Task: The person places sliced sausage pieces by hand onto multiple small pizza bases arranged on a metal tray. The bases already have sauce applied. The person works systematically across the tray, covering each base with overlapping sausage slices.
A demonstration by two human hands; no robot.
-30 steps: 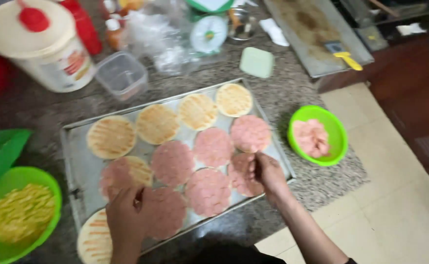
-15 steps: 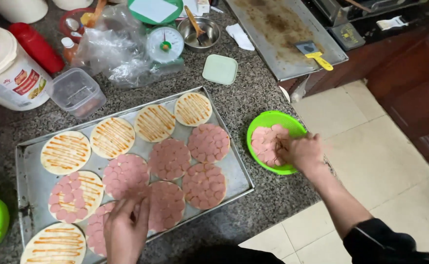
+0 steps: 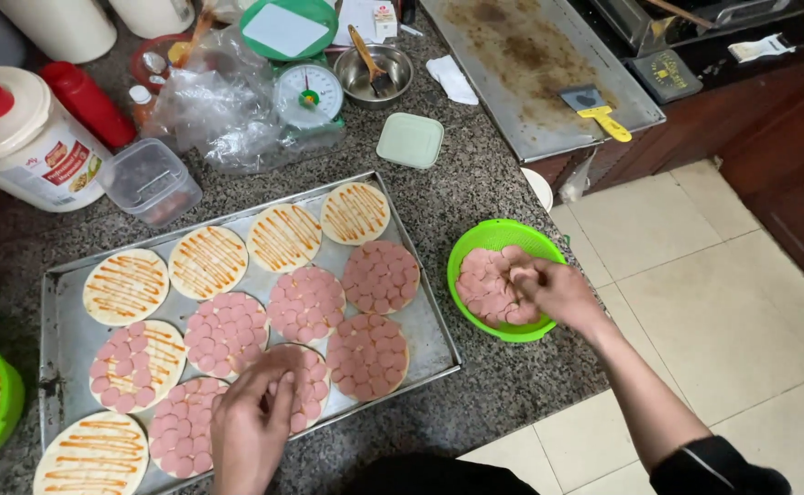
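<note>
Green bowl (image 3: 475, 243), pink sausage slices (image 3: 484, 284), orange-striped bases (image 3: 283, 236)

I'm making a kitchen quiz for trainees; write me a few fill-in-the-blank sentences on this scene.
1. The right hand reaches into a ____ bowl of pink sausage slices.
2. The left hand rests on a round base lying on the metal ____.
3. The kitchen scale stands on the counter beyond the ____ far edge.

Missing words: green; tray; tray's
</note>
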